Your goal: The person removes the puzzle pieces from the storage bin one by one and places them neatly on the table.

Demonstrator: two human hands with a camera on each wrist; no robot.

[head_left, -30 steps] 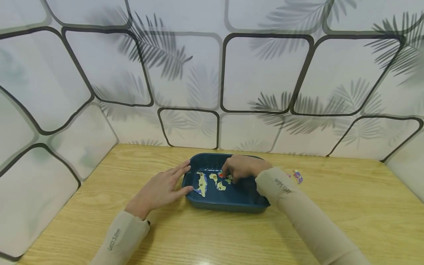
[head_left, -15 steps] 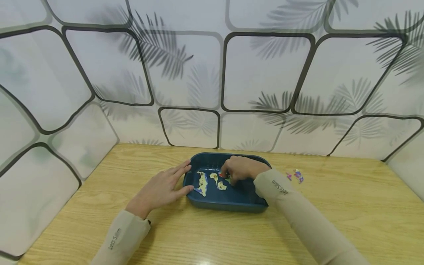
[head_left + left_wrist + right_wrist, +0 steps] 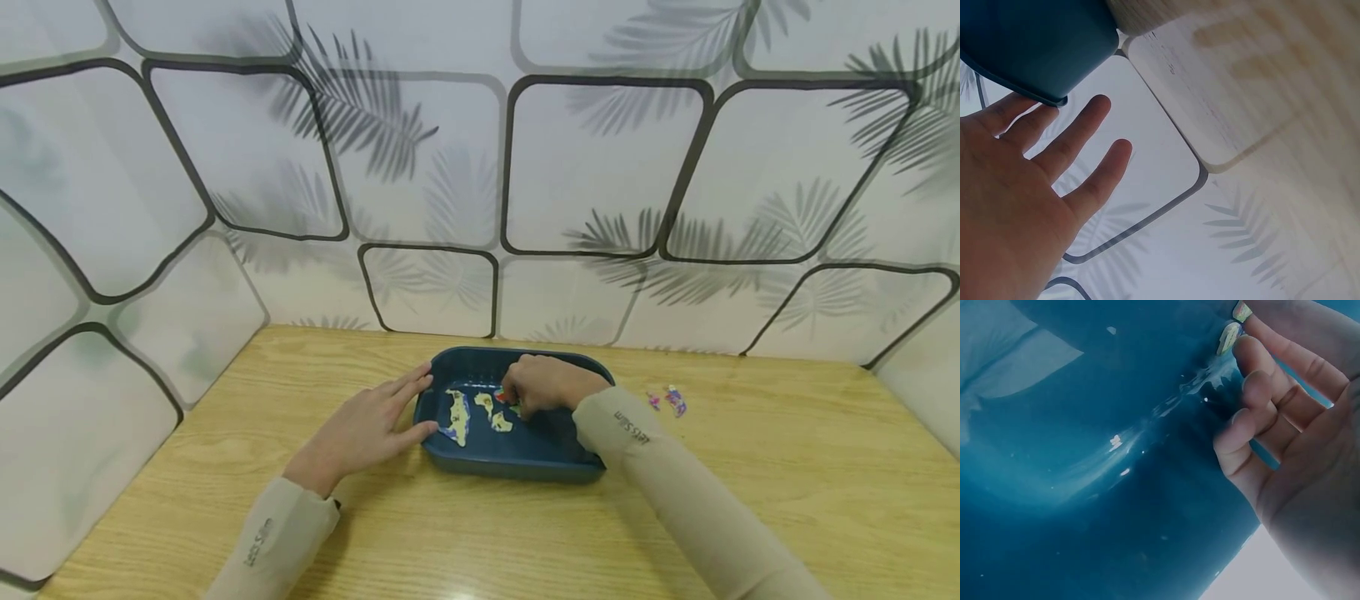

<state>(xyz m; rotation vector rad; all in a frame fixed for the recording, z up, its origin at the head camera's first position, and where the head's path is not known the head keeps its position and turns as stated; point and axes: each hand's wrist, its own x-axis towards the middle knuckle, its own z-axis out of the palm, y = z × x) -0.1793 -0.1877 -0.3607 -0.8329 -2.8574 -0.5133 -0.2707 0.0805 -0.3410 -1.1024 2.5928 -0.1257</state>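
Note:
A dark blue rectangular tray [image 3: 517, 468] stands on the wooden table, with flat, irregular printed pieces lying in it. Farthest left is a long cream piece [image 3: 458, 417] with a blue edge, then two smaller cream pieces [image 3: 501, 422]. My left hand [image 3: 360, 437] rests fingertips and thumb on the tray's left rim, fingers straight and spread. Inside the tray my right hand [image 3: 551, 385] is bent downward near a red bit [image 3: 500, 395]. Its thumb and index finger pinch a small printed piece [image 3: 1242, 311] in the right wrist view, the other fingers curled; another piece [image 3: 1229, 337] lies beside them.
On the table right of the tray lie a pink scrap [image 3: 654, 402] and a larger purple-and-red printed piece [image 3: 676, 401]. A patterned wall covering [image 3: 427, 292] rises behind the table and along its left side. Small glints dot the tray's glossy floor.
My right hand stays over the same spot, with only slight shifts of its fingers and wrist. The left hand and the tray have hardly moved.

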